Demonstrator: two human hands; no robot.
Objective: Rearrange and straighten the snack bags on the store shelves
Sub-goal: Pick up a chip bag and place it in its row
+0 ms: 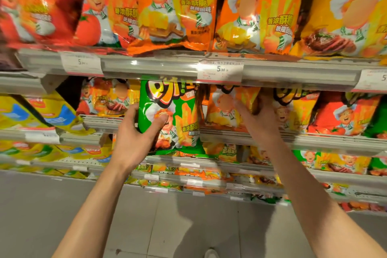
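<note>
A glossy green plastic snack bag (pixel 170 115) printed with a cartoon chef and fries is held upright in front of the second shelf, just below a grey metal shelf edge (pixel 171 67). The left hand (pixel 134 138) grips its lower left side, thumb pressed across the front. The right hand (pixel 259 119) reaches onto the same shelf, fingers spread against an orange snack bag (pixel 228 109) beside the green one. White price labels (pixel 219 71) hang on the shelf edge above.

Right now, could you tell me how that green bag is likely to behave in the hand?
The green bag looks puffy, so probably light and easily crushed. Its glossy film may be slippery, though the left hand grips it with the thumb across the front. It likely flops without support.
</note>
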